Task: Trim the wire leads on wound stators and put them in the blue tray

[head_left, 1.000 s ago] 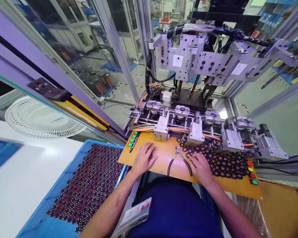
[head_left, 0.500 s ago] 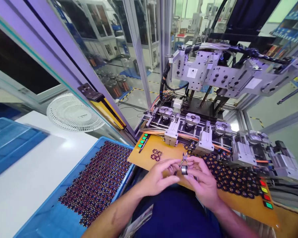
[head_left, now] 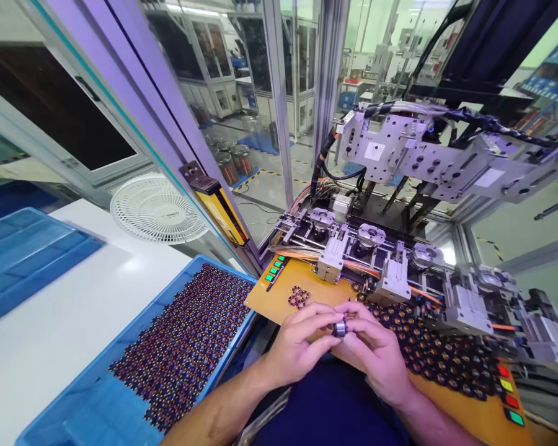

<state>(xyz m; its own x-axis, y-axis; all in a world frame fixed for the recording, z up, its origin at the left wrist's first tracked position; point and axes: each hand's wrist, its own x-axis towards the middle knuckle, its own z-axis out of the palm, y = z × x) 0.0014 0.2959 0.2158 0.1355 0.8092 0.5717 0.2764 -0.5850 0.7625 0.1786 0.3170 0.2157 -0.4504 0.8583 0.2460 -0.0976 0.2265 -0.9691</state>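
A small silver metal ring with dark edges, likely a motor stator core (head_left: 340,328), is held upright between my two hands above the orange board (head_left: 266,302). My left hand (head_left: 297,344) pinches it from the left with thumb and fingers. From the other side, the fingertips of my right hand (head_left: 376,350) close on the same core. Just beyond my fingers lies a small cluster of dark-and-copper rings (head_left: 299,297). Many dark round wound parts (head_left: 439,350) sit right of my right hand. The pliers seen earlier are mostly hidden behind my fingers.
A blue tray (head_left: 235,337) full of small dark parts stands at left, near a white fan (head_left: 160,207). Machine fixtures (head_left: 390,279) line the board's far edge. Green buttons (head_left: 275,269) are at its left end, coloured buttons (head_left: 509,396) at its right.
My left fingers have closed in from the left onto the core, which was in my right hand. The pliers beyond my hands are now largely covered. The view has shifted slightly.
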